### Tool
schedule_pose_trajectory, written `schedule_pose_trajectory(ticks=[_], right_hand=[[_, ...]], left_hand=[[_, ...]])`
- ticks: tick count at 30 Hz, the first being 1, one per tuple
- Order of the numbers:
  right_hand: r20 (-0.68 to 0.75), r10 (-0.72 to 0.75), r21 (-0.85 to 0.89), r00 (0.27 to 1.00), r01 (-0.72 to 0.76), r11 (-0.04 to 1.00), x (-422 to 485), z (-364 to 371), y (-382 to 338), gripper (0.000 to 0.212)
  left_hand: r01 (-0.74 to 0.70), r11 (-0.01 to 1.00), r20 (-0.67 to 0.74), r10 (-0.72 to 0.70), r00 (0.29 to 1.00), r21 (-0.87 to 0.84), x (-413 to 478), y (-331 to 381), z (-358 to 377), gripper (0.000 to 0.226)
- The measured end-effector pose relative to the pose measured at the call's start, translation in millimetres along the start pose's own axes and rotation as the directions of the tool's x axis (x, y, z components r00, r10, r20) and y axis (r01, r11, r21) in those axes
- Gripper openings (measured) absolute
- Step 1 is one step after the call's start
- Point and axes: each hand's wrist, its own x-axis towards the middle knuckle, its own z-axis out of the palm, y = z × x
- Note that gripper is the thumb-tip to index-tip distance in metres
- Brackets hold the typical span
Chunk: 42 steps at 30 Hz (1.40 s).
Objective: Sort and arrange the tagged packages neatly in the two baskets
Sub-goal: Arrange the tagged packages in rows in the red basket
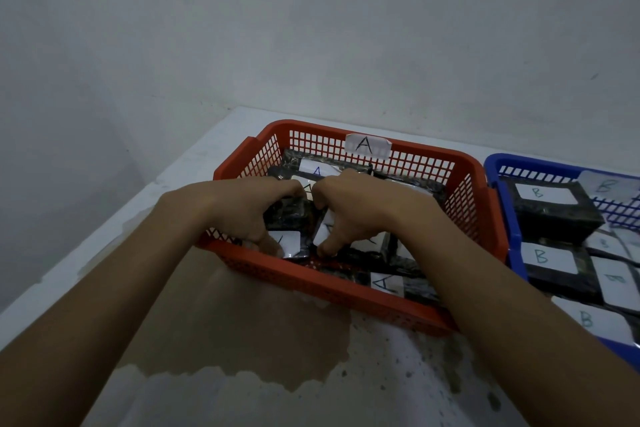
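A red basket [349,298] tagged "A" [367,145] holds several black wrapped packages with white "A" labels. My left hand [249,208] grips a black package [289,218] near the basket's front left. Right beside it, my right hand [353,208] closes on another A package [325,230], thumb at its front edge. More A packages lie at the back [317,168] and at the front right [386,282]. To the right stands a blue basket [495,166] filled with black packages labelled "B" [550,210].
Both baskets stand on a white table [221,149] with a worn brown patch [242,322] in front of the red basket. A grey wall rises behind. The table's left edge runs diagonally past my left forearm.
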Motion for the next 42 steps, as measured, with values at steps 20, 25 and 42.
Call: schedule_pose_trajectory(ticks=[20,25,42], right_hand=[[-0.038,-0.204,-0.022,0.978,0.203,0.979,5.3,14.3,-31.2,0.037],[-0.189,-0.151,0.141,0.97,0.179,0.974,4.4,4.1,-26.6,0.064],[-0.042,-0.151,-0.038,0.988,0.149,0.988,7.0,14.1,-16.2,0.051]], left_hand=[[-0.175,0.967,-0.588,0.035,0.808,-0.184,-17.4,-11.5,-2.4,0.043],[-0.212,0.92,-0.675,-0.073,0.734,-0.33,-22.9,-8.2,-7.8,0.037],[0.108,0.943,-0.099,-0.08,0.992,0.316,-32.4,-9.9,-9.5,0.05]])
